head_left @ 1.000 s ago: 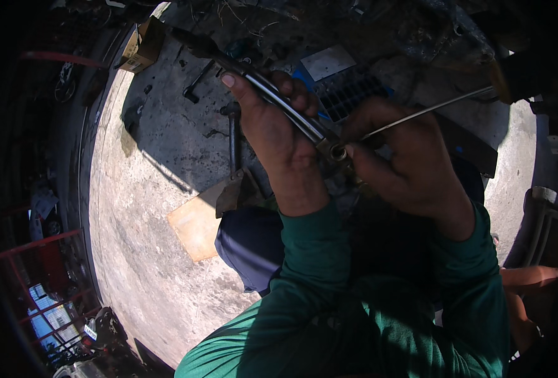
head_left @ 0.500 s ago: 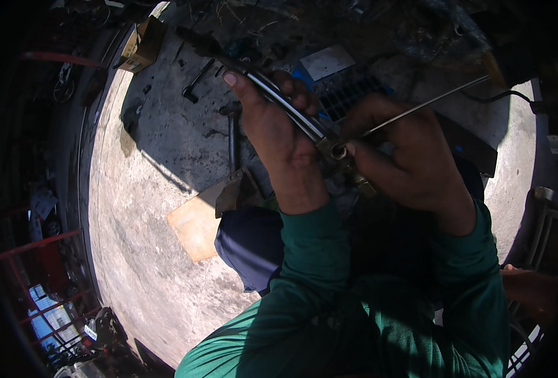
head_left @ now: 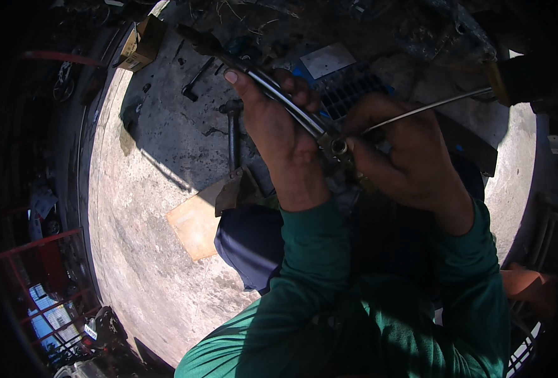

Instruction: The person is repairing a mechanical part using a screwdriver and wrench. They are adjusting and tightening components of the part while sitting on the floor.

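A long metal shaft assembly (head_left: 285,97), shiny along its middle and dark at its far end, slants across in front of me. My left hand (head_left: 277,129) is wrapped round it, thumb along its upper side. At its near end is a brass-coloured fitting with a round hole (head_left: 338,146). Beside that fitting, the fingers of my right hand (head_left: 405,154) pinch the tip end of a thin straight metal rod (head_left: 430,108). This rod runs up to the right into a thick, dark brownish end. My right fingers hide its tip.
On the stained concrete floor lie a hammer (head_left: 233,135), a dark wrench-like tool (head_left: 197,80) and a tan board (head_left: 197,220). A blue compartment tray (head_left: 351,94) stands ahead, a cardboard box (head_left: 141,44) far left. Another person's arm (head_left: 524,285) shows at right.
The thin rod's thick end has dropped slightly and shows more at the right. The fitting has turned a little in my hands. The other person's arm has shifted.
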A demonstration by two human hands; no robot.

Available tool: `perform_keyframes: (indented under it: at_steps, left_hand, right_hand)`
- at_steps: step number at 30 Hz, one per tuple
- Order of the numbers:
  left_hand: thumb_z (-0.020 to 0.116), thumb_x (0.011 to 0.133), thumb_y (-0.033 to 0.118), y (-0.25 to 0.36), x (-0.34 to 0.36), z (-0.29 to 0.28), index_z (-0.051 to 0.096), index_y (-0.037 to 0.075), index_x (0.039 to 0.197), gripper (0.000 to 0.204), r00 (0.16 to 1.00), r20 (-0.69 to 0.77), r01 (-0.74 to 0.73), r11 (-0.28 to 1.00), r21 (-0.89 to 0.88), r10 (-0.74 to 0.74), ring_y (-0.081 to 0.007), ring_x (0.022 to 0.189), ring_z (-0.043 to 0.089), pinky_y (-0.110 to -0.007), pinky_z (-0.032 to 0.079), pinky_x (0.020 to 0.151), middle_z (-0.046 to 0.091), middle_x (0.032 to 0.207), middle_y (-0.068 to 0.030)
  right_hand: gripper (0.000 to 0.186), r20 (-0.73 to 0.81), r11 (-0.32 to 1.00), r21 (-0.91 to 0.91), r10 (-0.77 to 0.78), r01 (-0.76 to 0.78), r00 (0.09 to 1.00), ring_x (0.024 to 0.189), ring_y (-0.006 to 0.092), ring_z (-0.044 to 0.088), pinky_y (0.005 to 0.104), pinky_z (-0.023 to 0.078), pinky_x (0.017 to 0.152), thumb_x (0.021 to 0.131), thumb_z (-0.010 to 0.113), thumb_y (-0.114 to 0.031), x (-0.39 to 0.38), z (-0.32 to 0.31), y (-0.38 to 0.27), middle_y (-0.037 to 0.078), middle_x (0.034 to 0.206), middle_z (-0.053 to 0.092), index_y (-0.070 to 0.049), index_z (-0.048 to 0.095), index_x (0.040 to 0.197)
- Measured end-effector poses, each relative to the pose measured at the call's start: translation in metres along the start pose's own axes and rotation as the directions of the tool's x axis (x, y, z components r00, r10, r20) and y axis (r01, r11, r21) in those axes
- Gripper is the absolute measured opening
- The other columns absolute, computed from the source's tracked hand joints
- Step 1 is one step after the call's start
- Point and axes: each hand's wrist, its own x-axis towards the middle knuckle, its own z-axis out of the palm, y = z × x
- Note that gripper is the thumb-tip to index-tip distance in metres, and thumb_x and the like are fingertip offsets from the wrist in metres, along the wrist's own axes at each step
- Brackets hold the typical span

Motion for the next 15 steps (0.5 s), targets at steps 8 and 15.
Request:
perform_keyframes:
  at_steps: [8,15]
  left_hand:
    - [0.045,0.1,0.067,0.0014,-0.0003,-0.0003,0.05,0.014,0.094,0.054,1.0,0.007,-0.017,1.0,0.019,0.017,-0.016,0.055,0.051,-0.029,0.041,0.048,0.051,0.069,-0.0041]
    - [0.046,0.099,0.068,0.0033,-0.0029,-0.0016,0.05,0.014,0.095,0.054,1.0,0.015,-0.005,1.0,0.002,0.005,-0.0155,0.055,0.05,-0.028,0.04,0.048,0.051,0.07,-0.0037]
  right_hand:
    - [0.01,0.046,0.992,0.028,0.12,-0.122,0.992,0.07,0.0163,0.07,0.0295,0.054,0.062,0.084,0.065,0.001,0.0002,-0.0043,-0.0033,0.009,0.08,0.068,0.002,0.065,0.093]
    - [0.01,0.05,0.988,0.06,0.137,-0.14,0.989,0.073,0.0147,0.07,0.0285,0.054,0.065,0.084,0.066,0.0,-0.0015,-0.0062,-0.0062,0.007,0.082,0.069,0.002,0.065,0.094]
